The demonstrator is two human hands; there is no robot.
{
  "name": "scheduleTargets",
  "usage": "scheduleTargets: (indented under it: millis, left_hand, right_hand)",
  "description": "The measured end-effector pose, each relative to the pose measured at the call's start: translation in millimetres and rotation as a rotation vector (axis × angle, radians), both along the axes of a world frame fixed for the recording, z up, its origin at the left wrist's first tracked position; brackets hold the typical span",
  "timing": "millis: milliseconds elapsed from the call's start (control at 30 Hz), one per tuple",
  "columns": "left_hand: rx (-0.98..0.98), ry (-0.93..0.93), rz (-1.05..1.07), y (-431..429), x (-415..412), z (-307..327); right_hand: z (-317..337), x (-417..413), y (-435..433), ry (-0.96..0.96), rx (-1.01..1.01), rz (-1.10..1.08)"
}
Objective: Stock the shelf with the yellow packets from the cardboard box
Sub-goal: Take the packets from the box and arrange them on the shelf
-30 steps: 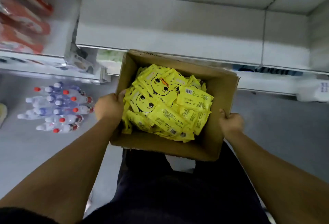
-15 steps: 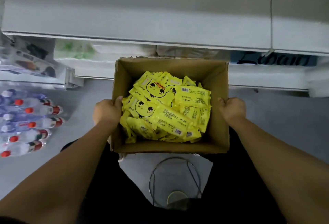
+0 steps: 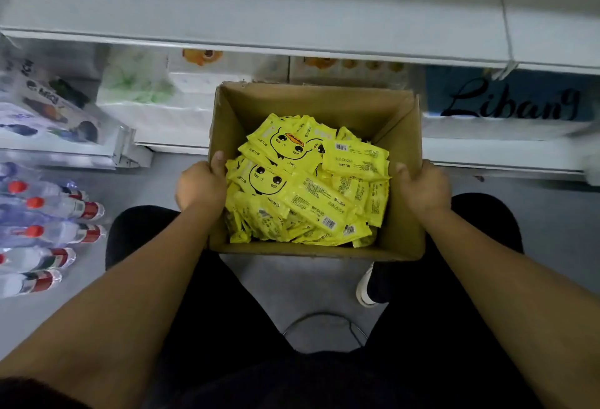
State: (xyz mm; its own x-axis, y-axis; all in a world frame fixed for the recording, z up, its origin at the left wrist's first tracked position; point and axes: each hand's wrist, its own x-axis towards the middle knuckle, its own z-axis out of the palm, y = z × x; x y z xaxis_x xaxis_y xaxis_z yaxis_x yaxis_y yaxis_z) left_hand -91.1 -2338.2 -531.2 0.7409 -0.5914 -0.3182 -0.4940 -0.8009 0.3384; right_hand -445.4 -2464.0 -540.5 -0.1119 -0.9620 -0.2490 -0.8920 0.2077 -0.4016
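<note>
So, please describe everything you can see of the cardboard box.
The cardboard box is plain brown card, open at the top, upright, seen from above. A loose heap of yellow packets, some printed with a cartoon face, fills about half of it. The left hand grips its left wall, thumb inside, and the right hand grips its right wall. It is in front of the low shelf; whether it rests on the floor cannot be told.
</note>
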Motion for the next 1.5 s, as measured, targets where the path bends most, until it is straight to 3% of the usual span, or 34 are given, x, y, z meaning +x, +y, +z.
scheduleTargets:
  millis: [100,200,300,400,567,833,967,1100,1200,1267,1400,1500]
  left_hand:
    - [-0.111,0.092,0.074,31,-22,10]
    - [-0.193,0.123,0.142,59,-46,16]
    - [-0.323,0.118,0.190,65,-63,21]
    - [-0.402,0.064,0.116,74,-74,14]
    - [-0.408,0.002,0.037,82,-69,3]
    - [-0.389,0.071,0.199,66,-67,-8]
    - [-0.480,0.054,0.296,58,-86,-8]
    - [-0.533,0.092,0.302,56,-97,1]
    - [-0.558,0.133,0.191,59,-92,10]
    - [-0.523,0.320,0.142,60,-85,24]
    - [-0.500,0.896,0.238,69,-69,46]
    - [-0.577,0.850,0.325,80,-53,54]
  right_hand:
    - [23,9,30,-0.143,-0.158,0.056]
    - [40,22,48,-0.162,-0.329,0.288]
    - [41,42,53,-0.303,-0.087,0.451]
    - [27,57,58,-0.390,0.144,0.454]
    - [-8,70,57,-0.287,0.311,0.461]
    - [-44,101,29,-0.094,0.415,0.522]
    - [-41,103,24,-0.327,0.498,0.440]
    - [-17,100,38,-0.685,0.494,0.116]
    - [10,109,48,-1.005,0.567,-0.078]
    - [23,121,56,-1.168,0.653,-0.134]
    - [41,146,77,-1.367,0.771,-0.181]
    - [44,156,81,-1.276,0.745,-0.119]
